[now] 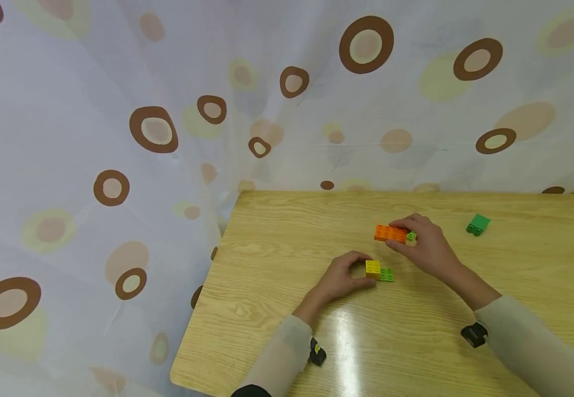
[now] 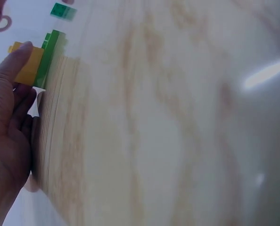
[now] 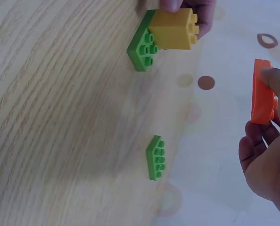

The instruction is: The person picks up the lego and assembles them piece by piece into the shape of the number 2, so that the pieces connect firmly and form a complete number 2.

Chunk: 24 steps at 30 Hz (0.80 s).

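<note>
My left hand (image 1: 342, 277) pinches a yellow brick (image 1: 373, 269) between thumb and fingers. That brick sits upright on one end of a flat light-green brick (image 1: 387, 275), whose other studs stay bare. My right hand (image 1: 428, 247) holds an orange brick (image 1: 390, 234) by its sides, raised over the table to the right of and beyond the yellow one. Its studs face up in the head view. A second flat light-green brick (image 3: 156, 159) lies on the table under the right hand, studs up; in the head view the orange brick and the hand partly cover it.
A dark green brick (image 1: 478, 225) lies tipped toward the back right of the wooden table (image 1: 277, 237). Patterned sheeting (image 1: 306, 121) hangs along the table's back and left edges. A black wrist camera (image 1: 474, 334) sits at the right sleeve.
</note>
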Each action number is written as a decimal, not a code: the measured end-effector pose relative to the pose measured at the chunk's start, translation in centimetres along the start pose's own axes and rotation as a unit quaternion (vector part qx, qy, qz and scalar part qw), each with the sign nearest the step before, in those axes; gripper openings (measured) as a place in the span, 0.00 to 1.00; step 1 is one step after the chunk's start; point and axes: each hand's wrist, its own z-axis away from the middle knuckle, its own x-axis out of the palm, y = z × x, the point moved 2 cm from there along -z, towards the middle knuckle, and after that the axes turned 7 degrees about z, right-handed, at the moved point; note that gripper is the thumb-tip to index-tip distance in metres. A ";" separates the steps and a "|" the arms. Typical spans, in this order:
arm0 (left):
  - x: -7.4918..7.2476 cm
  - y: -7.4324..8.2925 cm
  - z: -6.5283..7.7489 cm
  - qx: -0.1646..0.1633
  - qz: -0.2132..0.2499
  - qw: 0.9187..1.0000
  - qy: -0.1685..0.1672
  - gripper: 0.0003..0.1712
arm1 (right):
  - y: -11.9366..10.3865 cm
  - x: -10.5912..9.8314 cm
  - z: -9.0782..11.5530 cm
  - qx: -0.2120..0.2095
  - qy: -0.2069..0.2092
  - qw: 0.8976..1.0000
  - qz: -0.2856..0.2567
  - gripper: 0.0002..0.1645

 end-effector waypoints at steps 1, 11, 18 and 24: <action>-0.1 0.0 0.0 -0.003 0.006 1.000 0.000 0.28 | -0.2 -0.2 0.1 -0.004 0.003 1.000 0.003 0.23; -0.3 -0.1 0.2 -0.010 0.035 0.999 0.014 0.26 | -2.4 -1.2 0.9 -0.019 -0.006 1.000 -0.005 0.21; -0.2 0.1 0.3 -0.013 0.051 0.999 0.016 0.24 | -3.4 -1.9 1.2 -0.049 0.008 0.999 -0.002 0.22; -0.1 -0.1 0.1 -0.008 0.047 0.999 0.020 0.23 | -4.0 -2.5 1.1 -0.065 0.010 0.998 0.001 0.22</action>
